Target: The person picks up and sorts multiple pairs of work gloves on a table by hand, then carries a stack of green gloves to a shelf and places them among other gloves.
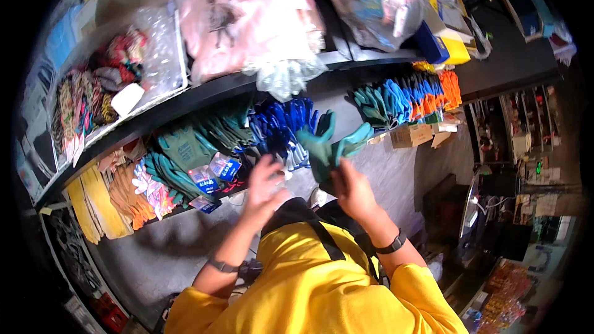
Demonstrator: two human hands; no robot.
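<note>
Head view, green glove [321, 156] in right hand [355, 190], left hand [266, 187] near

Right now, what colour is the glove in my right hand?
The glove in your right hand is mostly teal green, as the head view shows.

We see matt, rubbery-looking gloves [320, 156] mid-dial, a glossy plastic bag [374, 12] at one o'clock and a cloth shirt [309, 287] at six.
</note>
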